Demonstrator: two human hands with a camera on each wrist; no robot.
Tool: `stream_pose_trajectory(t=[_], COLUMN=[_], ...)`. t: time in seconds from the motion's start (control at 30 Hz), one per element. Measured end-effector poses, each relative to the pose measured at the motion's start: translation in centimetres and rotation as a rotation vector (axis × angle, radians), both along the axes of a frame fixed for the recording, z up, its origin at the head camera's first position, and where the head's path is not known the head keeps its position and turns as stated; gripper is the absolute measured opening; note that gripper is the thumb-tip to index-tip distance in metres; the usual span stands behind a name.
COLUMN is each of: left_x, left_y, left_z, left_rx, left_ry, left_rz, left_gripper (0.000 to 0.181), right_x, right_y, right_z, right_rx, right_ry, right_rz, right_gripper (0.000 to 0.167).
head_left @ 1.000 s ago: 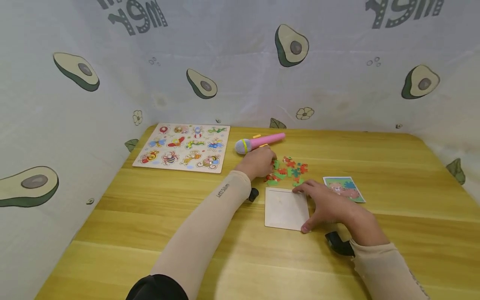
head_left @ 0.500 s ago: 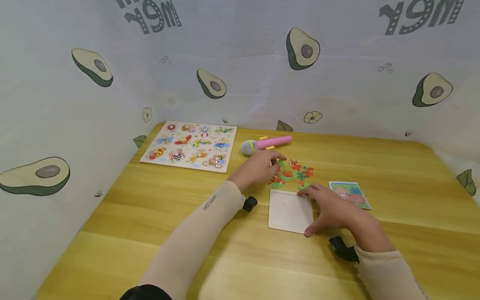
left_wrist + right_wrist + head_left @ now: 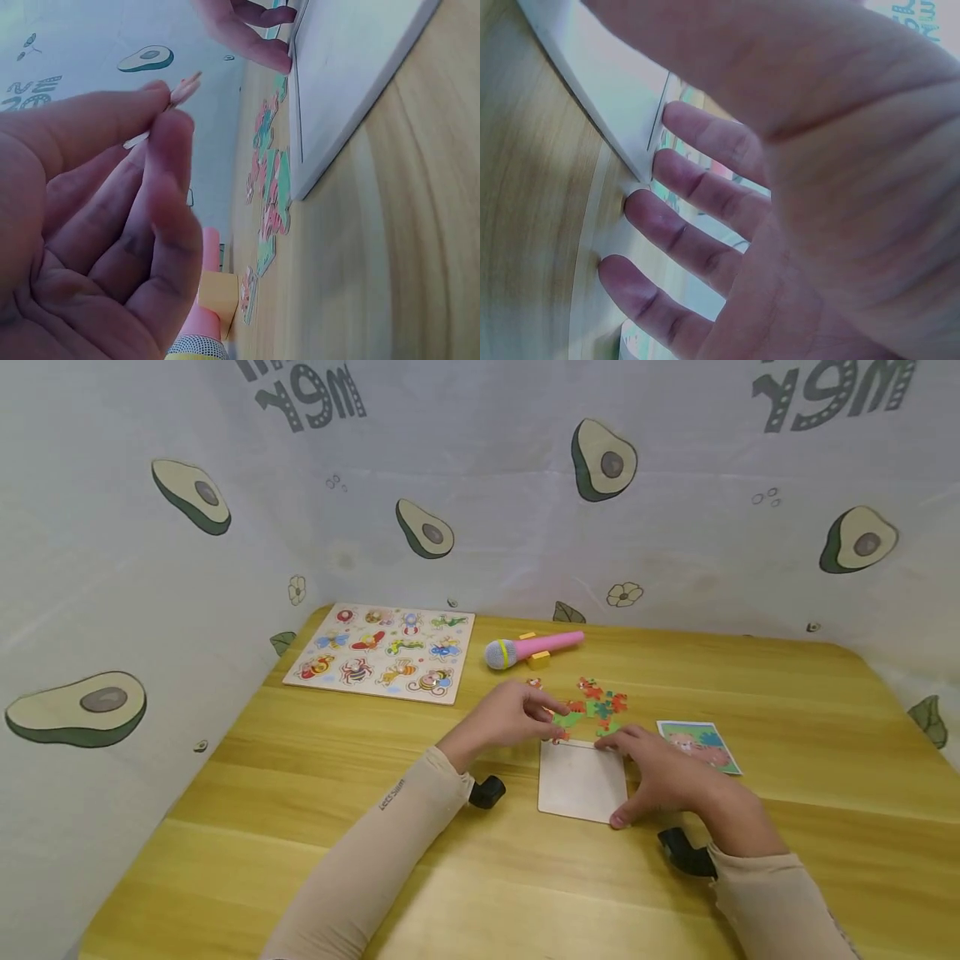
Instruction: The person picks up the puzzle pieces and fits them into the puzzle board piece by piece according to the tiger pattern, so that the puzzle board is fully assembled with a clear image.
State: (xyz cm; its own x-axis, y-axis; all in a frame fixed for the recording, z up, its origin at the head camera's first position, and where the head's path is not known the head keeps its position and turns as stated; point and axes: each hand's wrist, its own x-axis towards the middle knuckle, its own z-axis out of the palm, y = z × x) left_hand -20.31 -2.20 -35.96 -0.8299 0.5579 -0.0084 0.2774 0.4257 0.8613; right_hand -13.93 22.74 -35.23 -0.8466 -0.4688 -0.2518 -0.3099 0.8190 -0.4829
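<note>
Between thumb and fingertips, my left hand (image 3: 513, 714) pinches a small puzzle piece (image 3: 184, 90), raised above the table in the left wrist view. Below and beyond that hand lie several loose red, green and teal jigsaw pieces (image 3: 600, 708). A blank, pale square puzzle board (image 3: 581, 781) lies flat just in front of them. My right hand (image 3: 667, 772) rests along the board's right side, thumb at the near right corner and fingertips at the far edge. In the right wrist view its fingers (image 3: 705, 184) are spread and fairly straight, touching the board's edge and table.
A picture card (image 3: 701, 747) lies right of the loose pieces, partly behind my right hand. A pink toy microphone (image 3: 536, 647) is at the back. A wooden insect puzzle (image 3: 378, 653) lies at the back left. Curtain with avocado prints (image 3: 495, 552) stands behind the table (image 3: 247, 827).
My left hand has drawn back from the loose pieces towards the board, bringing one piece with it. The right hand stays at the board. The head view has shifted slightly.
</note>
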Motion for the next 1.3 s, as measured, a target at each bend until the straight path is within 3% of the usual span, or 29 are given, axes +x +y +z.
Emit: stream_pose_trajectory(t=[0.2, 0.3, 0.47, 0.67, 0.97, 1.3], left_x=[0.0, 0.0, -0.2, -0.1, 0.1, 0.0], left_y=[-0.6, -0.7, -0.8, -1.0, -0.8, -0.4], left_z=[-0.3, -0.4, -0.8, -1.5, -2.3, -2.2], left_rx=[0.005, -0.009, -0.012, -0.057, -0.127, -0.185], left_ry=[-0.118, -0.14, -0.117, -0.02, 0.062, 0.069], left_rz=[-0.031, -0.065, -0.123, -0.198, -0.229, -0.218], left_gripper=[0.032, 0.033, 0.031, 0.03, 0.029, 0.031], right_x=[0.0, 0.0, 0.1, 0.2, 0.4, 0.5], right_y=[0.0, -0.1, -0.2, -0.5, -0.5, -0.3], right_z=[-0.1, -0.1, 0.1, 0.1, -0.2, 0.2], right_rx=[-0.006, -0.004, 0.007, 0.008, 0.006, 0.021], right_ry=[0.001, -0.004, -0.007, -0.023, -0.015, -0.008], right_rz=[0.009, 0.003, 0.001, -0.015, -0.01, -0.01], right_gripper=[0.098, 0.098, 0.099, 0.099, 0.097, 0.097])
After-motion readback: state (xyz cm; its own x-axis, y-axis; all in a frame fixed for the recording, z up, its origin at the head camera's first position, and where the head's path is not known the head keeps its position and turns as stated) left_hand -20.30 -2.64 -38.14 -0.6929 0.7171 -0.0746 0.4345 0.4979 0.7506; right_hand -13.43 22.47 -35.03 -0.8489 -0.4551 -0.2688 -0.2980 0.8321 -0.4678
